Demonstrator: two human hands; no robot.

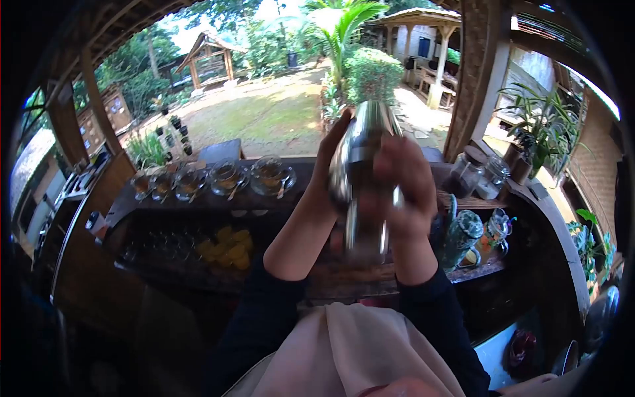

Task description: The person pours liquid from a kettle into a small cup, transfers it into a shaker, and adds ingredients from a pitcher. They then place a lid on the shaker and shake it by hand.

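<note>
A shiny metal cocktail shaker is held up in front of me above the counter, blurred by motion. My right hand wraps around its near side, fingers curled over the metal. On the other side my left hand presses against the shaker, its fingers partly hidden behind it. Below and right of the hands stands a green patterned pitcher beside a glass jug with orange and green contents. A row of glass cups on saucers, such as the rightmost cup, lines the ledge to the left.
Yellow cloths lie on the lower counter next to several upturned glasses. Two lidded glass jars, one dark and one pale, stand at the right. A wooden post rises behind them. Potted plants stand farther right.
</note>
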